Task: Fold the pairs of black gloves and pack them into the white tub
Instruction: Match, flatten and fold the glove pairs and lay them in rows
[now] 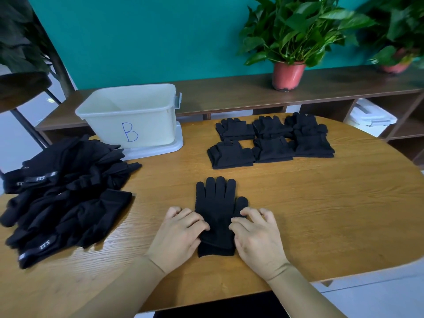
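A pair of black gloves lies flat in the middle of the wooden table, fingers pointing away from me. My left hand grips its left edge near the cuff with curled fingers. My right hand grips the right edge the same way. Several folded black glove pairs sit in two rows at the far right. A loose pile of unfolded black gloves covers the left side. The white tub, marked with a blue B, stands at the far left on its lid; its inside looks bare.
A low wooden shelf runs behind the table, with two potted plants on it. A white lidded box sits in a shelf compartment at the right. A dark stool stands at the far left.
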Available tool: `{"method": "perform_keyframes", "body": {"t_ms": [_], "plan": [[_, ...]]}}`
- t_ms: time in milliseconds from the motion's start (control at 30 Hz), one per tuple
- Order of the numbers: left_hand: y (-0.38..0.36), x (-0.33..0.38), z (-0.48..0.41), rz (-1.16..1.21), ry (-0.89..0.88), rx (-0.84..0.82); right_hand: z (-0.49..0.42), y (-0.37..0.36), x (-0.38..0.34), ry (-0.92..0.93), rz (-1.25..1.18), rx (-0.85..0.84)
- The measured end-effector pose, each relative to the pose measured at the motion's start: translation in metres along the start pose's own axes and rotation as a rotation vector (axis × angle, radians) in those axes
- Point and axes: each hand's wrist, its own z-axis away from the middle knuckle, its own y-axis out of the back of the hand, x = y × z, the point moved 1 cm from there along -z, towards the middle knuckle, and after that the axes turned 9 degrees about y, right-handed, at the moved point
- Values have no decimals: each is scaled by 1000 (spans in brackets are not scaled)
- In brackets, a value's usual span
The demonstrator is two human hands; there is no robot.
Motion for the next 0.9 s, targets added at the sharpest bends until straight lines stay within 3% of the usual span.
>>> {"method": "perform_keyframes", "body": {"t_ms": [533, 600, 700, 733, 800, 900], "plan": [[5, -7, 10, -32, -151, -56, 0, 5, 4, 2, -41, -149], [9, -9, 9, 32, -107, -43, 0, 9, 4, -68, -98, -64], [11, -13, -10, 98, 145, 18, -17, 9, 1, -242, -170, 40], [9, -12, -20, 98, 237, 24, -27, 6, -1, -268, -162, 6], [1, -4, -37, 102, 364, -53, -44, -5, -8, -275, -144, -220], [-19, 8, -42, 30, 430, -337, -49, -22, -16, -286, -175, -606]]}}
